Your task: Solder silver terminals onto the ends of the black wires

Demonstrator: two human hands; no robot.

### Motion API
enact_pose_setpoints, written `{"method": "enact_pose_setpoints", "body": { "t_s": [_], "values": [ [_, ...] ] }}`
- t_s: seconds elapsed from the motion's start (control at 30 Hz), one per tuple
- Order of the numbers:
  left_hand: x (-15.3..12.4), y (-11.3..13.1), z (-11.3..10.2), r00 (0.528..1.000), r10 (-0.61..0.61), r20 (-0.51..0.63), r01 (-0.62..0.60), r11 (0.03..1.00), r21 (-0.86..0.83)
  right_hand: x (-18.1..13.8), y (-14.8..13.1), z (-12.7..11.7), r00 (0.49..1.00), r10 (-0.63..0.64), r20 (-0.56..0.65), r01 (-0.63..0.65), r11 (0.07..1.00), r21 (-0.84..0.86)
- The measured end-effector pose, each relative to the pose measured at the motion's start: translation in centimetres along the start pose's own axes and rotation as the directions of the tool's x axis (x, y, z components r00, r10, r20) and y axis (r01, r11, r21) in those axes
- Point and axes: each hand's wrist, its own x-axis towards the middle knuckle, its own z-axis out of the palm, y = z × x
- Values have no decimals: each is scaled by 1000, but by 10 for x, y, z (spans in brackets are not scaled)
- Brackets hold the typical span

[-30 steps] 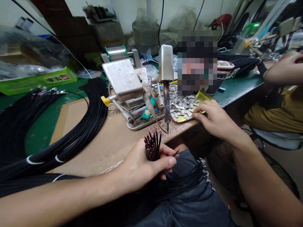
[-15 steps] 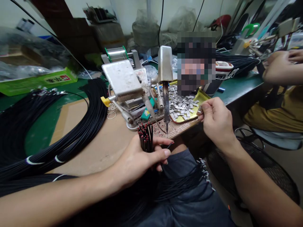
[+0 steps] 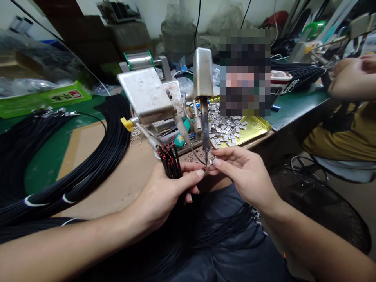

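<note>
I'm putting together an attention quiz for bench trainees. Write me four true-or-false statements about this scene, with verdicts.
1. The left hand holds a bundle of black wires. True.
2. The right hand rests inside the yellow tray. False: it holds a small metal piece near the soldering iron.
3. The soldering iron points downward. True.
4. The green-rimmed spool is right of the yellow tray in the picture. False: it is to the left.
</note>
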Motion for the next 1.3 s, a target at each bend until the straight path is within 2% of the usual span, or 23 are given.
{"method": "enact_pose_setpoints", "body": {
  "t_s": [0.23,0.73,1.3],
  "values": [
    [-1,0,0,1000,21,6,-21,1000,-4,-6,5,8,1000,3,10,-4,995,98],
    [-1,0,-1,999,34,-14,-34,999,9,-7,7,9,1000,-8,-23,9,998,57],
    [1,-2,-3,999,45,9,-45,999,16,-6,6,11,999,-22,-26,25,995,100]
  ]
}}
